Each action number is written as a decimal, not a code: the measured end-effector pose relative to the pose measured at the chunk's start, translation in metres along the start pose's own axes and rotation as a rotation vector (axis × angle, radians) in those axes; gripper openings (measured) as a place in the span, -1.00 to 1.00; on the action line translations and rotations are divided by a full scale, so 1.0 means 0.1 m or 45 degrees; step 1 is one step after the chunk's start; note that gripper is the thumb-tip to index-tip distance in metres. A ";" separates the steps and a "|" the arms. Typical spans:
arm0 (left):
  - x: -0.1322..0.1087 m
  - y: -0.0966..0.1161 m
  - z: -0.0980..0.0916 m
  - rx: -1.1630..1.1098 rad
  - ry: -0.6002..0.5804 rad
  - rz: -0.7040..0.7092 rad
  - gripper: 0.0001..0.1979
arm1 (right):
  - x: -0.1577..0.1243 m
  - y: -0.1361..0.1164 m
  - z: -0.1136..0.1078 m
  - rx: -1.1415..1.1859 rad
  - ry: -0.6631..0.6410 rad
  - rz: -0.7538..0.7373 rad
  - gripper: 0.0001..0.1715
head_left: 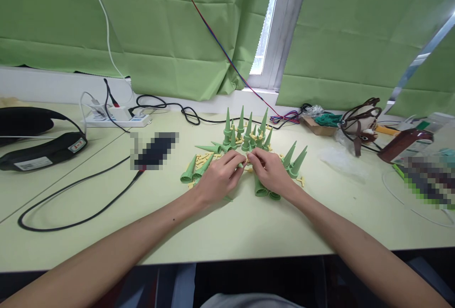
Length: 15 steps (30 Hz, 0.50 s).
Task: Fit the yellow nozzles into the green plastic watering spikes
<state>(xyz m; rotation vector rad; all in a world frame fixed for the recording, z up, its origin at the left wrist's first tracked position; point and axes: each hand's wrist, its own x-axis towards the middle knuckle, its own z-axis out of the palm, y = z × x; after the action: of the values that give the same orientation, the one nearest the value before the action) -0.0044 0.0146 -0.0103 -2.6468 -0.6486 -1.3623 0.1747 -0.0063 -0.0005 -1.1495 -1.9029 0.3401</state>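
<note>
Above the table, my left hand (221, 173) is closed round a green plastic spike, of which only a small part (241, 165) shows between the fingers. My right hand (267, 167) meets it, thumb and fingers pinched at a small yellowish piece (248, 160) that the fingertips mostly cover. Behind both hands stand several upright green spikes (241, 123) with yellow parts at their bases. Hollow green spikes (188, 171) lie to the left, and others (260, 189) lie under my right hand. Small yellow T-shaped pieces (203, 161) are scattered among them.
On the left lie a dark pixelated device (156, 150) with a black cable, a power strip (117, 119) and a black headset-like object (46, 154). To the right are a cardboard box (318, 125), clear plastic film (341, 162) and a dark red bottle (405, 145).
</note>
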 end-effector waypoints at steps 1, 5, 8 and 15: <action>0.00 0.00 0.00 -0.003 -0.005 0.000 -0.85 | 0.00 0.00 0.00 -0.008 0.005 -0.009 -0.61; -0.02 -0.02 0.02 -0.002 -0.004 0.010 -0.81 | 0.01 0.00 0.00 -0.043 0.009 -0.026 -0.58; -0.03 -0.03 0.03 0.006 0.014 0.038 -0.78 | 0.01 0.00 0.00 -0.069 0.014 -0.033 -0.57; -0.04 -0.05 0.03 0.042 0.022 0.098 -0.74 | 0.01 -0.01 0.00 -0.073 0.026 -0.048 -0.56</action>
<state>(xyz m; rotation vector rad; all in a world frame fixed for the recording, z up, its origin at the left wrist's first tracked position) -0.0060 0.0185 -0.0158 -2.6023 -0.5558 -1.3406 0.1741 -0.0067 0.0008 -1.1486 -1.9250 0.2537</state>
